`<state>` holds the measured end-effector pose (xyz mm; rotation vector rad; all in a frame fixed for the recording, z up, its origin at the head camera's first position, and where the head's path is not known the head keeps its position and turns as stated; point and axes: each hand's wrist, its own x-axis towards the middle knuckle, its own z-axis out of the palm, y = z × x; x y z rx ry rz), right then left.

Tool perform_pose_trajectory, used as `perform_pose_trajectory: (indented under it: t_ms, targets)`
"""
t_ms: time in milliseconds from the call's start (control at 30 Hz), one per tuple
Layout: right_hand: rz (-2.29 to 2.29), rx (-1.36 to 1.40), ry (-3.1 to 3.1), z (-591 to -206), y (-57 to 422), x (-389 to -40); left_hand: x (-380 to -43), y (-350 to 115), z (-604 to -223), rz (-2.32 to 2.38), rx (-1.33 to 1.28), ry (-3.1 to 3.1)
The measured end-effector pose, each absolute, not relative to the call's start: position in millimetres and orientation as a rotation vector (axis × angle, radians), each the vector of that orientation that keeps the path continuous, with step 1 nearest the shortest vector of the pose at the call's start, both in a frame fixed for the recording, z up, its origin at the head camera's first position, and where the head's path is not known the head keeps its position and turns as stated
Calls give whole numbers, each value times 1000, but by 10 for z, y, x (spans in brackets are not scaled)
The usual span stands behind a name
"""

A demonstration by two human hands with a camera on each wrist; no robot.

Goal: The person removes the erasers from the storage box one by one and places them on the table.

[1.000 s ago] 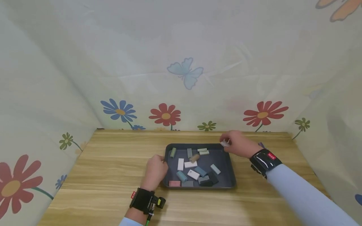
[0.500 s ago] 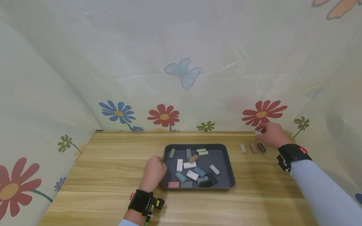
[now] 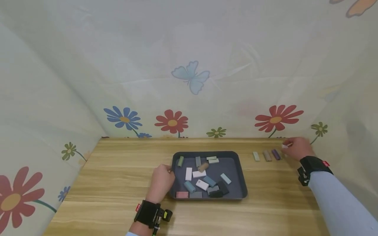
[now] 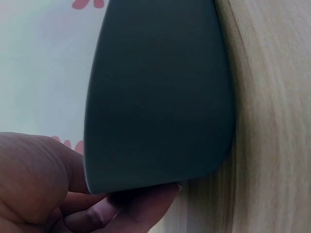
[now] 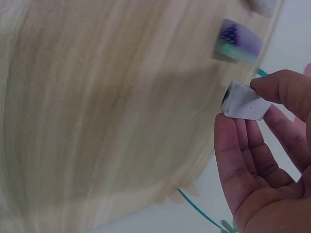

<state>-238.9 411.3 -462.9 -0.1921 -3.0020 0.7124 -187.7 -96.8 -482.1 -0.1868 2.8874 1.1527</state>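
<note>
My left hand [image 3: 162, 179] grips the left rim of a dark grey tray [image 3: 236, 170]. In the left wrist view its fingers [image 4: 150, 206] curl below the tray's corner. Several small blocks lie in the tray, among them a pink block [image 3: 182, 194], a green block [image 3: 180, 161] and a tan block [image 3: 203, 167]. At the table's far right my right hand [image 3: 299, 148] pinches a small white block [image 5: 245, 103] between thumb and fingers, just over the wood. Left of that hand stand a purple block [image 3: 276, 154], a brown block [image 3: 267, 155] and a pale block [image 3: 256, 156] in a row.
The wooden table [image 3: 127, 164] ends at a flower-printed curtain [image 3: 189, 98] behind, with more curtain at both sides. Wrist straps with cameras [image 3: 166, 214] sit on both wrists.
My right hand has carried the white block from above the tray's far right corner to the table's right side, beyond the row of blocks. The left hand still holds the tray.
</note>
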Motion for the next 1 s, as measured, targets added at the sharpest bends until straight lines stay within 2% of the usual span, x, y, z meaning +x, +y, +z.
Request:
perform_pose_trajectory:
  t_ms: [333, 1000]
  targets:
    - [687, -310, -3050, -4724, 4204, -2389, -1834, -956, -4778, 1166, -150, 2899]
    - [670, -262, -2997, -4620, 4054, -2338, -1866, -946, -4800, 1140, -221, 2885]
